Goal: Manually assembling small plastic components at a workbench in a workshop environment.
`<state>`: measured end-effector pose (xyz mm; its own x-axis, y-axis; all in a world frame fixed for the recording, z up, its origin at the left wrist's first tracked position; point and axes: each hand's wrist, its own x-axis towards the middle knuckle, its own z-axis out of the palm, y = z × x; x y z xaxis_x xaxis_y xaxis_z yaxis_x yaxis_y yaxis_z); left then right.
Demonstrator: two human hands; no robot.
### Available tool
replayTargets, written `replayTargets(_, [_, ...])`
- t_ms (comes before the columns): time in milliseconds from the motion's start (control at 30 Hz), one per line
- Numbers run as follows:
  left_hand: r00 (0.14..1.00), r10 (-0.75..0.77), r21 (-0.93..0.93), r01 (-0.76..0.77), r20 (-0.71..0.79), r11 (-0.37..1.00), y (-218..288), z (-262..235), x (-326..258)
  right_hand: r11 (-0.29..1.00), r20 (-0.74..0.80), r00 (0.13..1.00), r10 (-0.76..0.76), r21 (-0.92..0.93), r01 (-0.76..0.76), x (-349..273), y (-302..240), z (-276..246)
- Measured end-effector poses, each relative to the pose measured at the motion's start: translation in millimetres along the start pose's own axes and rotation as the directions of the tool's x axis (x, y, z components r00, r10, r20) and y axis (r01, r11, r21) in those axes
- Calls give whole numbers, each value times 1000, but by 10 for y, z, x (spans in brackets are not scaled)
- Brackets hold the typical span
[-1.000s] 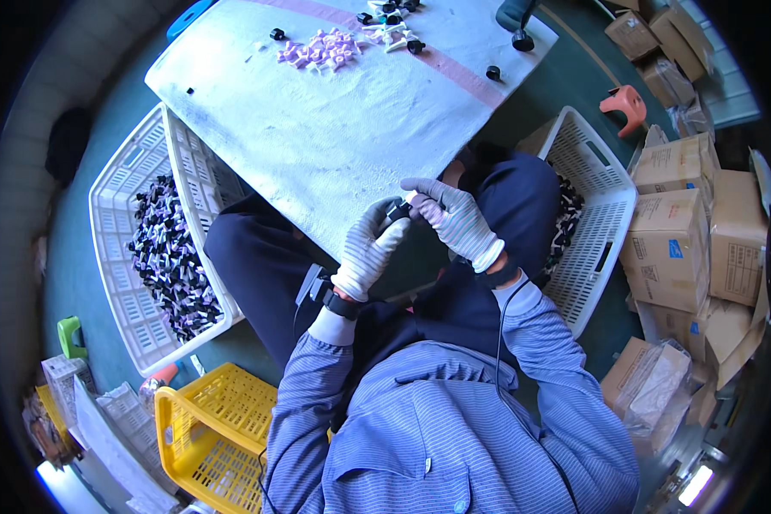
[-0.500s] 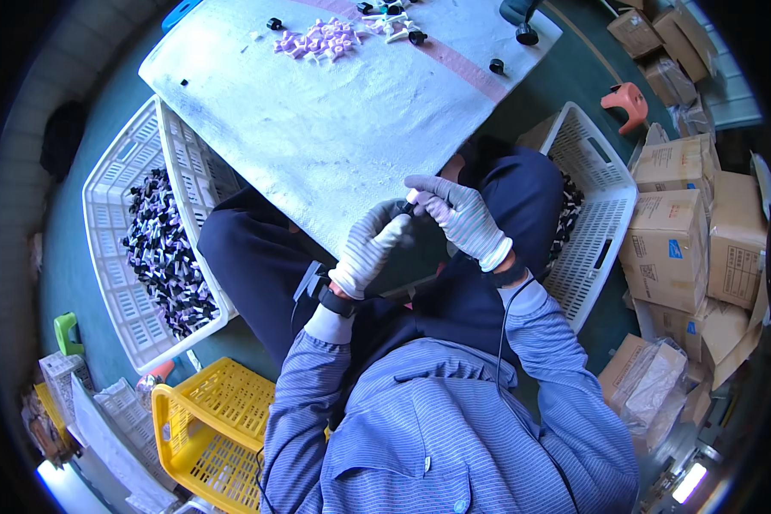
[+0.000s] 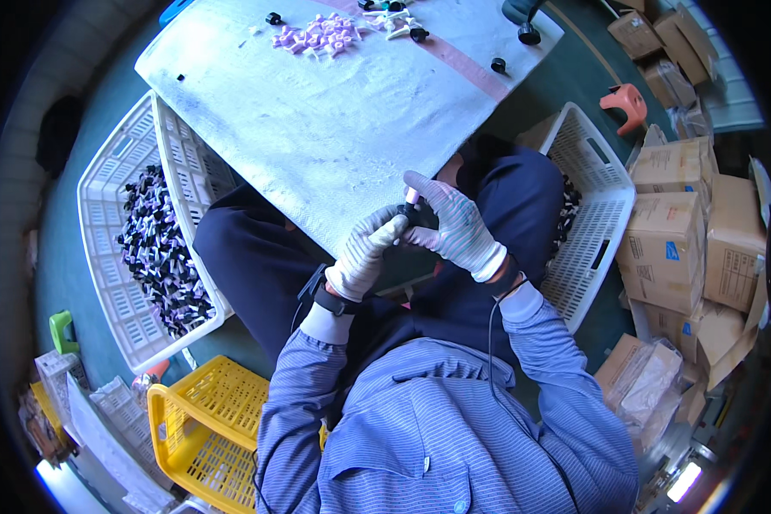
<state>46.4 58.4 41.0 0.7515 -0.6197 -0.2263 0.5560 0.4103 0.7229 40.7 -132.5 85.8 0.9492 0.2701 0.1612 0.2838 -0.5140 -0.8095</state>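
A small black plastic piece (image 3: 409,208) with a pale lilac plug (image 3: 413,195) standing up from its top is held over my lap, near the table's closest corner. Pinched around the black part are the thumb and fingers of my left hand (image 3: 367,250), in a striped white-grey glove. My right hand (image 3: 459,224), gloved the same way, is at the piece's right side. Its index finger and thumb are spread apart, the index tip beside the lilac plug and the thumb low near my left fingertips. Whether the right fingers touch the piece is hard to see.
On the white table (image 3: 291,128) lie a lilac plug pile (image 3: 317,36), white pieces (image 3: 394,26) and several black caps (image 3: 419,35). White crates (image 3: 124,343) (image 3: 587,231) flank my knees, holding black-and-lilac parts (image 3: 158,248). A yellow crate (image 3: 206,428) and cardboard boxes (image 3: 664,248) stand further out.
My right index finger and thumb have moved apart from their pinch at the pale plug. The lilac plug now shows more clearly above the black piece, which stays in my left hand.
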Motion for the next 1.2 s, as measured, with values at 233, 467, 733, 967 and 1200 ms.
replayTargets(233, [1000, -20, 1, 20, -12, 1000, 1, 9, -16, 982, -36, 988, -152, -119, 146, -20, 59, 94])
replayTargets(467, [999, -40, 5, 40, -4, 999, 11, 17, -23, 1000, -17, 1000, -10, 3, 10, -38, 72, 106])
replayTargets(733, [993, -99, -343, 116, 65, 932, 52, 51, -55, 986, -15, 992, 122, 119, -119, -26, -27, 66])
replayTargets(967, [987, -142, -294, 159, 82, 943, 76, 42, -19, 846, 31, 933, 358, 412, -338, -29, 164, 54])
replayTargets(1200, [986, -145, -281, 161, 77, 946, 110, 75, -22, 702, 83, 910, 407, 609, -370, -35, 138, 86])
